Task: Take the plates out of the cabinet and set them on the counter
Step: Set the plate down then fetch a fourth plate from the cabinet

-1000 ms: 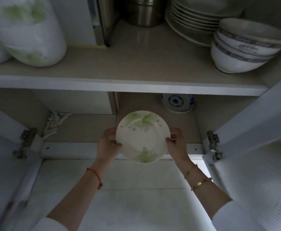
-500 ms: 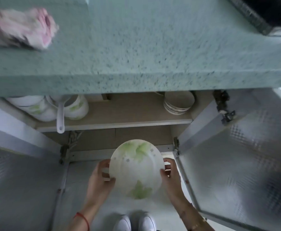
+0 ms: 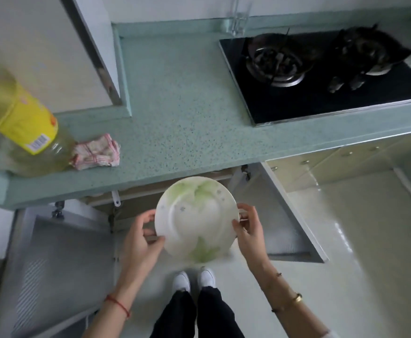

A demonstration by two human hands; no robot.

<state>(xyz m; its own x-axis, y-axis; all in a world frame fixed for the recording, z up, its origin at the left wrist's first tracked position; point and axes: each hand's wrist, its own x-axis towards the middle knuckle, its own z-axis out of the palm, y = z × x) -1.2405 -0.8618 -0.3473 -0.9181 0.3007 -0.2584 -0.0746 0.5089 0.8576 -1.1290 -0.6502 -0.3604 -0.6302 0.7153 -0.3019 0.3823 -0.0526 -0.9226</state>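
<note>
The left hand (image 3: 139,240) and right hand (image 3: 249,236) grip a plate (image 3: 195,219), out of the cabinet (image 3: 141,201) but below the worktop's (image 3: 187,113) front edge, unplaced.

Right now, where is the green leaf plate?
Head view, low centre: the plate is held by its rim between the left hand and right hand, below the counter edge, above the white shoes.
</note>
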